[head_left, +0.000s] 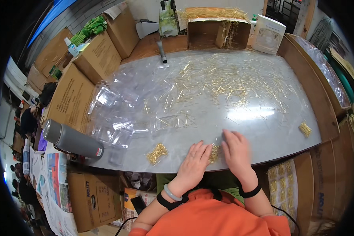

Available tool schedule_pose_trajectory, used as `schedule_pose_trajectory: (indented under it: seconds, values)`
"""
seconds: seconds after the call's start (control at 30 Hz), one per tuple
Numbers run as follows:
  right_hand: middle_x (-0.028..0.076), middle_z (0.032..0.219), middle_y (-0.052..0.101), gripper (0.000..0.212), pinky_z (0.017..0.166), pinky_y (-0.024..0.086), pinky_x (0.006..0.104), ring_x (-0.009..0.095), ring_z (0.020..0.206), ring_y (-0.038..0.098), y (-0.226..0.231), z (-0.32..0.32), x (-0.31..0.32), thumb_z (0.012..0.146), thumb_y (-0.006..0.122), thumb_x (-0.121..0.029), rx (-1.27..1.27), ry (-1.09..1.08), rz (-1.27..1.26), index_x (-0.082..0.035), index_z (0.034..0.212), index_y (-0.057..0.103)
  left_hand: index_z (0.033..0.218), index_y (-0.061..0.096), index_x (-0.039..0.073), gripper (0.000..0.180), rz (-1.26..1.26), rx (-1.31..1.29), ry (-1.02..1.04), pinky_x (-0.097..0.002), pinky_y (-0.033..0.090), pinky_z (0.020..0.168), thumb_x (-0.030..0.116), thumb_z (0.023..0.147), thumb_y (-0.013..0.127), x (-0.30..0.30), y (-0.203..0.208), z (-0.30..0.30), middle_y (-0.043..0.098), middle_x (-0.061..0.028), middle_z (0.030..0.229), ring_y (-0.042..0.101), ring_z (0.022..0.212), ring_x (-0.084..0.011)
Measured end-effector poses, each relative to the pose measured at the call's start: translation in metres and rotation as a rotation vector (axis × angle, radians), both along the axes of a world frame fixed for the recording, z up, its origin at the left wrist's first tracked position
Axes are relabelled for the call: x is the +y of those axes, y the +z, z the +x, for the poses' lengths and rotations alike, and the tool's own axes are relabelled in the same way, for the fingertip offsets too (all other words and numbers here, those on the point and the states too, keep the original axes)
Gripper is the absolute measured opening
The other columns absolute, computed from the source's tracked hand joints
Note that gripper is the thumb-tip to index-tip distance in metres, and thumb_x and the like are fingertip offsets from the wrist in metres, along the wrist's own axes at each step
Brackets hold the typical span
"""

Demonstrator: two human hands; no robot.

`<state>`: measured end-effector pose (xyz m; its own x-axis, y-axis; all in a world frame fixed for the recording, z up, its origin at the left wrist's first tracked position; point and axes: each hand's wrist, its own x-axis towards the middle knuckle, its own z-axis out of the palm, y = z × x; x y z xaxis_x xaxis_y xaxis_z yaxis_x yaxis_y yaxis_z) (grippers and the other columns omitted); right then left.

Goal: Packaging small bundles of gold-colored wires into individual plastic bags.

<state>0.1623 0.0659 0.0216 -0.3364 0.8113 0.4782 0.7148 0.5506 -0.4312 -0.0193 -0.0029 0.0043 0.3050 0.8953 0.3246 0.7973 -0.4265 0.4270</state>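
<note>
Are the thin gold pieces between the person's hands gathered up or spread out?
Gathered: the thin gold pieces form a compact clump between the left hand and the right hand. Whether anything binds them, I cannot tell.

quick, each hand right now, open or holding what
Left hand: by the middle gold pile, grip hidden, can't tell.
Right hand: opposite side, blurred, can't tell.

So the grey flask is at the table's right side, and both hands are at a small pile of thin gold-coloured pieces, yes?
Not quite: the head view shows the grey flask at the left side of the table. The left hand and right hand are indeed at that small gold-coloured pile.
</note>
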Motion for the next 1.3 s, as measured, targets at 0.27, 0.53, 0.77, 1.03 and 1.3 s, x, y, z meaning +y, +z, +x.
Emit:
schedule_pose_trajectory:
  seconds: [0.27,0.53,0.77,1.03,1.3]
  values:
    - [0.022,0.136,0.056,0.049,0.114,0.037,0.0474,0.040,0.129,0.051,-0.009,0.016,0.000,0.093,0.052,0.002,0.261,0.435,-0.359,0.001,0.142,0.047,0.150,0.032,-0.008,0.070,-0.006,0.029,0.088,-0.0557,0.029,0.118,0.014,0.093,0.067,0.000,0.002,0.001,0.033,-0.0262,0.152,0.027,0.146,-0.0462]
    - [0.028,0.152,0.036,0.071,0.119,0.030,0.0456,0.045,0.143,0.036,-0.008,0.017,-0.038,0.082,0.044,0.011,0.360,0.206,-0.355,0.003,0.151,0.031,0.144,0.040,-0.007,0.058,-0.044,0.106,0.016,-0.0564,0.027,0.119,0.013,0.095,0.063,0.004,0.004,0.006,0.039,-0.0249,0.147,0.032,0.143,-0.0444]
    - [0.022,0.143,0.045,0.076,0.112,0.037,0.0465,0.044,0.128,0.046,0.010,0.024,-0.014,0.075,0.055,0.010,0.197,0.307,-0.318,-0.001,0.149,0.037,0.143,0.044,-0.004,0.054,-0.065,0.003,-0.001,-0.0540,0.029,0.119,0.010,0.095,0.062,0.005,0.005,0.004,0.044,-0.0220,0.142,0.037,0.141,-0.0410]
    - [0.003,0.089,0.062,0.020,0.077,0.046,0.0388,0.029,0.088,0.056,-0.015,0.029,-0.018,0.074,0.079,-0.012,0.073,0.030,0.026,-0.009,0.090,0.068,0.144,0.044,-0.002,0.054,-0.051,0.067,-0.021,-0.0537,0.030,0.118,0.009,0.094,0.062,0.007,0.011,0.011,0.046,-0.0197,0.142,0.039,0.140,-0.0407]
    - [0.027,0.139,0.050,0.048,0.106,0.044,0.0467,0.046,0.124,0.052,-0.013,0.006,-0.030,0.083,0.053,0.010,0.347,0.107,-0.180,0.004,0.131,0.053,0.148,0.035,-0.007,0.064,-0.056,-0.043,0.036,-0.0550,0.031,0.117,0.006,0.092,0.064,0.003,0.001,0.011,0.042,-0.0270,0.145,0.040,0.138,-0.0452]
